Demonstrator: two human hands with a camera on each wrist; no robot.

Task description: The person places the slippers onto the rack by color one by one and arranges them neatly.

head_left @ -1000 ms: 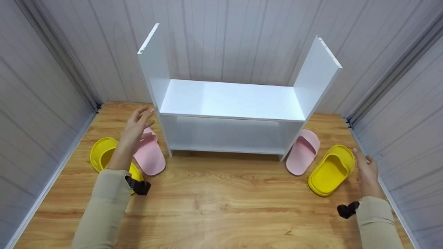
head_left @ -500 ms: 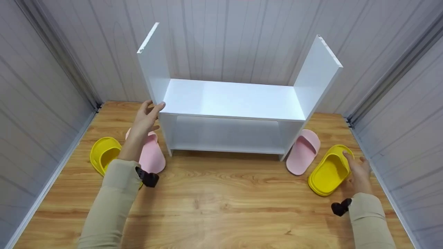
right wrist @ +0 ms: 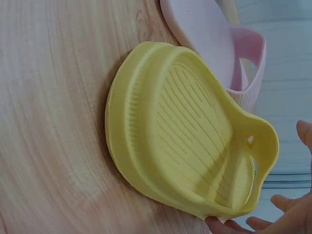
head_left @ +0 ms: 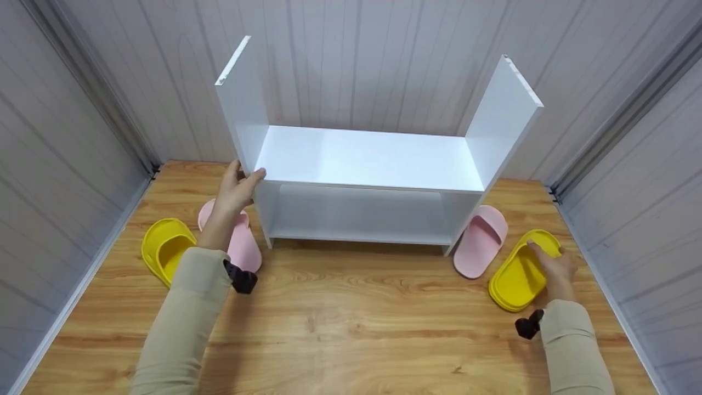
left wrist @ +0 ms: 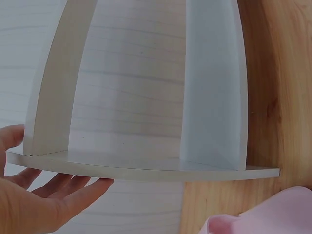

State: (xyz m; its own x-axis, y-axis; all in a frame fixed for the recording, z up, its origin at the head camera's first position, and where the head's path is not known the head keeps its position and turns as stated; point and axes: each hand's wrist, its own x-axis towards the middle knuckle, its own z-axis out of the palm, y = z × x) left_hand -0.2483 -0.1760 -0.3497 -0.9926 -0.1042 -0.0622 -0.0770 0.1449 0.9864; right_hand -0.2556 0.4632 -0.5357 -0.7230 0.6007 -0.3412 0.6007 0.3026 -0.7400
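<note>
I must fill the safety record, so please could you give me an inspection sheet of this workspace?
Surface: light-brown wood-grain floor.
Job's things: white rectangular board shelf unit, upright; at its left, smooth pink slip-on slipper and yellow slip-on slipper; at its right, another pink slipper and another yellow slipper.
Clutter: nothing seen.
Grips: left grip holds the unit's left panel; right grip is at the right yellow slipper, thumb apart.
Cables: nothing seen.
Surroundings: pale grey panelled walls.
</note>
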